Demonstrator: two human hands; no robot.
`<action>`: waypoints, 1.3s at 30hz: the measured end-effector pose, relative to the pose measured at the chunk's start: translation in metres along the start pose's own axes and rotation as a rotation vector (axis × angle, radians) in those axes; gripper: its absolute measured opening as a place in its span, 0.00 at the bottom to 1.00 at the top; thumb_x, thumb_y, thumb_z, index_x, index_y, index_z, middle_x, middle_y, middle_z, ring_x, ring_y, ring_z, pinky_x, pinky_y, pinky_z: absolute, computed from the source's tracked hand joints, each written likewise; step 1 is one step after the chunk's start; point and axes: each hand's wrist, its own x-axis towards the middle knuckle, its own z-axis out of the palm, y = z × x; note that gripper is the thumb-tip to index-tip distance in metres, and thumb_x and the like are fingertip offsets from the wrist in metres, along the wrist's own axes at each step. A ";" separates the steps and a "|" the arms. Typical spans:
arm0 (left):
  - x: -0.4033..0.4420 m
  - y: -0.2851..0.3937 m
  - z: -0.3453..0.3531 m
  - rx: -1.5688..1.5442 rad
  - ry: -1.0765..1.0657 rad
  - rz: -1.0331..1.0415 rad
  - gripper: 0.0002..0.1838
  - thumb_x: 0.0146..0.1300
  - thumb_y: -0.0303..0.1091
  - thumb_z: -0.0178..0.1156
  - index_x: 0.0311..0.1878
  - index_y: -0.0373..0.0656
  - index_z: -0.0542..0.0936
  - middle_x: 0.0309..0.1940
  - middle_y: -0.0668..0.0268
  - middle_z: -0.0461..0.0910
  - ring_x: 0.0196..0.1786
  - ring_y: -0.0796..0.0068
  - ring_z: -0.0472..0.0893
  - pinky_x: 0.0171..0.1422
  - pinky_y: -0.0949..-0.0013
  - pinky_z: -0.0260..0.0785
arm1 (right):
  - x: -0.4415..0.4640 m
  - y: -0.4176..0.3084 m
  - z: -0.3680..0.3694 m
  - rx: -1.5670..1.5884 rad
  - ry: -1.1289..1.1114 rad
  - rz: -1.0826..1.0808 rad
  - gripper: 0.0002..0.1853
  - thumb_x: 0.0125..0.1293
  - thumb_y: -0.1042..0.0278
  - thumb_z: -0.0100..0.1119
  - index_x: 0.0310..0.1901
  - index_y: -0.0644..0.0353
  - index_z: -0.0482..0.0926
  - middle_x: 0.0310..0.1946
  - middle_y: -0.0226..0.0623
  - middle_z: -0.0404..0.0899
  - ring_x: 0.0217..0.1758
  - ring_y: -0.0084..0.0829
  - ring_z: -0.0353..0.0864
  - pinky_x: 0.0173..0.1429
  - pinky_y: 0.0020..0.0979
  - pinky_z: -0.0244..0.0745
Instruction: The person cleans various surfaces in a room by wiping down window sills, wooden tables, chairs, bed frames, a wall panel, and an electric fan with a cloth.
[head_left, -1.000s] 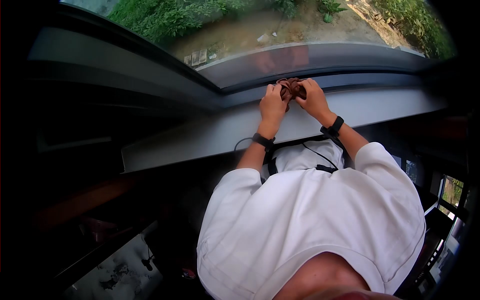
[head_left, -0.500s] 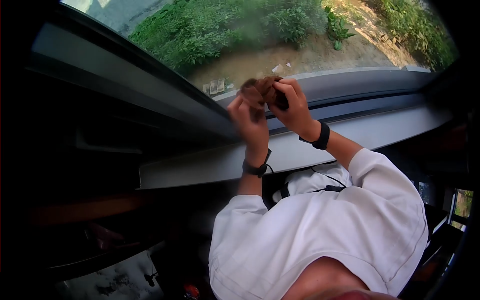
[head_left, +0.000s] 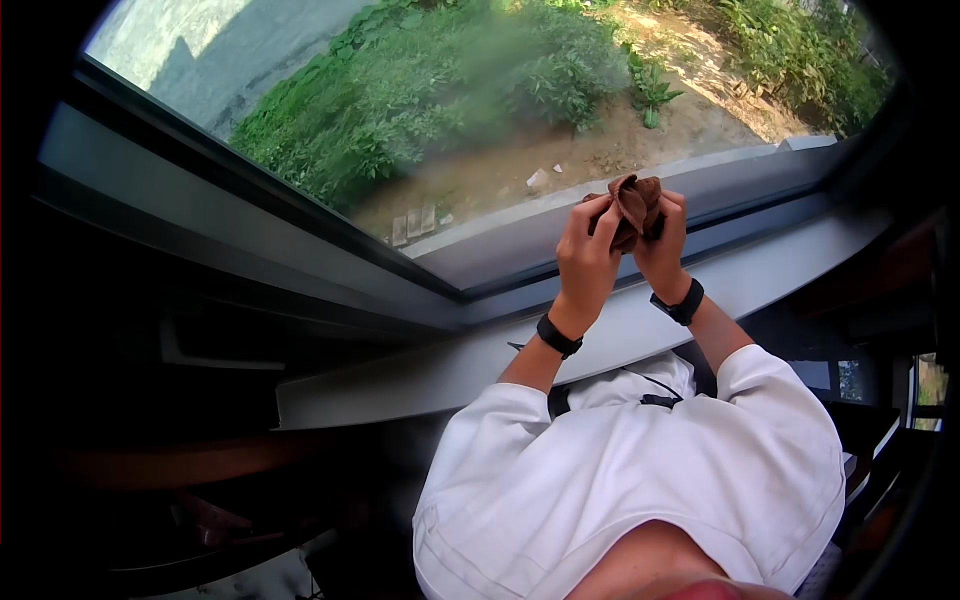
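Observation:
A crumpled brown cloth (head_left: 634, 208) is bunched between my two hands, in front of the lower part of the window (head_left: 480, 240). My left hand (head_left: 588, 248) grips its left side, fingers bent into the folds. On the other side, my right hand (head_left: 664, 240) is closed round the cloth's right edge. Both hands are above the pale window sill (head_left: 450, 365), and each wrist wears a black band. Whether the cloth touches the glass cannot be made out.
A dark window frame (head_left: 270, 195) slants down from the upper left to a corner left of my hands. Green plants (head_left: 400, 110) and bare soil show through the glass. At the lower left, a reddish object (head_left: 215, 520) lies in shadow.
From the sill, both hands rose with the cloth and moved left, then shifted right in front of the glass. The camera view has also shifted, showing more of the window.

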 end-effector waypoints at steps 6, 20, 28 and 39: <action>-0.050 -0.025 -0.004 -0.059 -0.071 -0.206 0.21 0.44 0.16 0.69 0.44 0.42 0.77 0.47 0.60 0.77 0.41 0.52 0.82 0.41 0.59 0.77 | -0.024 -0.008 0.008 -0.060 -0.113 -0.034 0.24 0.55 0.80 0.69 0.54 0.63 0.72 0.49 0.48 0.74 0.46 0.52 0.78 0.48 0.41 0.77; 0.002 -0.026 -0.111 0.125 0.427 -0.261 0.20 0.54 0.14 0.64 0.50 0.40 0.78 0.47 0.58 0.75 0.50 0.57 0.78 0.49 0.63 0.71 | 0.053 -0.132 0.080 0.367 -0.152 -0.124 0.28 0.50 0.85 0.69 0.56 0.65 0.74 0.47 0.46 0.73 0.43 0.47 0.78 0.46 0.37 0.77; 0.092 0.019 -0.099 0.111 0.349 -0.002 0.24 0.47 0.13 0.66 0.49 0.42 0.80 0.48 0.60 0.77 0.48 0.58 0.80 0.46 0.62 0.74 | 0.118 -0.132 0.037 0.242 0.056 -0.173 0.30 0.51 0.84 0.68 0.58 0.65 0.73 0.50 0.46 0.73 0.46 0.43 0.78 0.46 0.34 0.77; -0.020 -0.018 -0.029 -0.037 0.085 -0.129 0.24 0.44 0.14 0.69 0.46 0.43 0.78 0.46 0.61 0.76 0.39 0.54 0.82 0.38 0.59 0.77 | 0.010 -0.045 0.015 -0.019 -0.079 -0.092 0.27 0.55 0.83 0.68 0.57 0.64 0.73 0.51 0.47 0.74 0.49 0.47 0.77 0.52 0.38 0.75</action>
